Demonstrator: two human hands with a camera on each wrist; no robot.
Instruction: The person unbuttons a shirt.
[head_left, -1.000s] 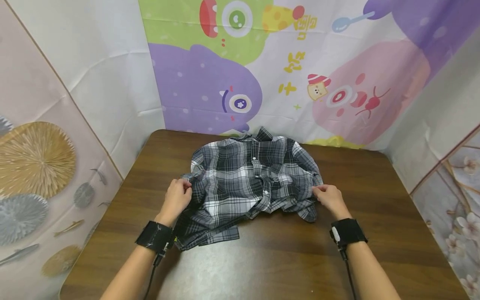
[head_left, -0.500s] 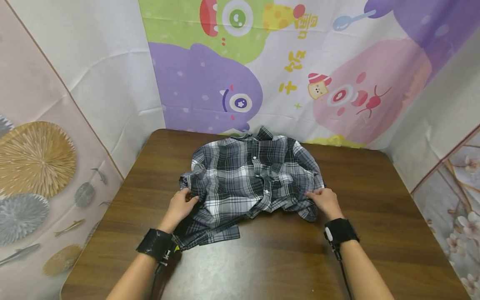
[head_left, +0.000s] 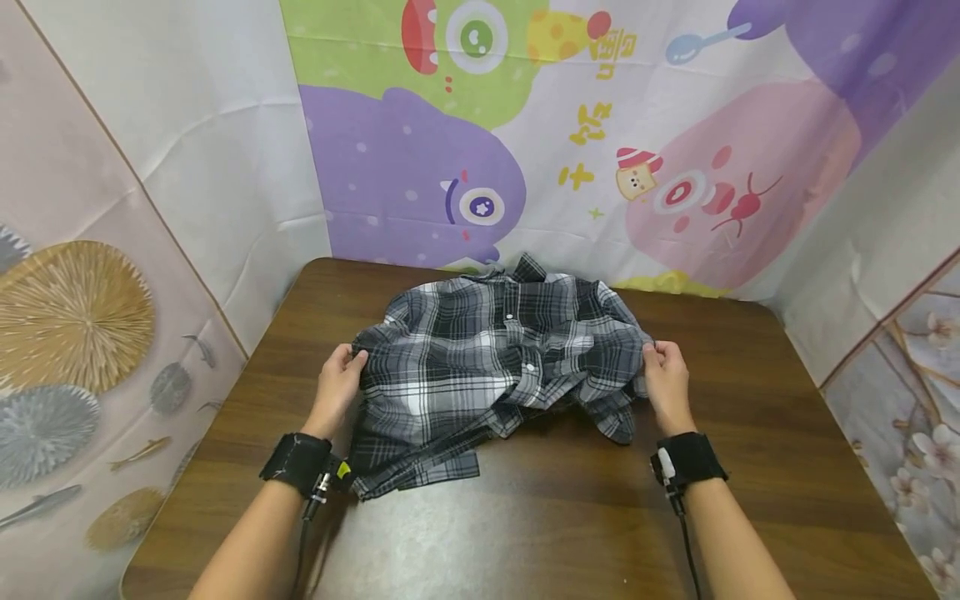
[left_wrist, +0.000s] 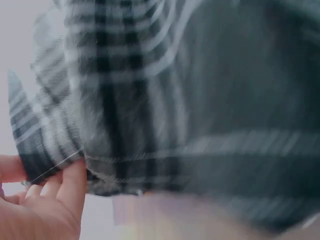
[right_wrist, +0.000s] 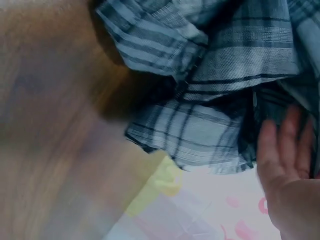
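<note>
A black, grey and white plaid button-up shirt (head_left: pixel 457 350) lies rumpled on the table, collar toward the back wall. My left hand (head_left: pixel 336 387) pinches the shirt's left side edge between thumb and fingers, and the cloth there is drawn out and raised. In the left wrist view that hand (left_wrist: pixel 47 205) holds a stitched edge of the fabric. My right hand (head_left: pixel 667 383) pinches the opposite side of the shirt near its sleeve. The right wrist view shows the right hand's fingers (right_wrist: pixel 287 150) against the cloth, their tips partly in shadow.
The brown wooden table (head_left: pixel 540 525) extends around the shirt on every side. A cartoon-printed curtain (head_left: pixel 420 167) hangs right behind its far edge. Patterned panels stand at left and right. Black bands (head_left: pixel 298 463) with cables sit on both wrists.
Both hands have moved outward and slightly away from me, spreading the shirt's sides wider. The left side, bunched before, is now pulled out flatter and lifted.
</note>
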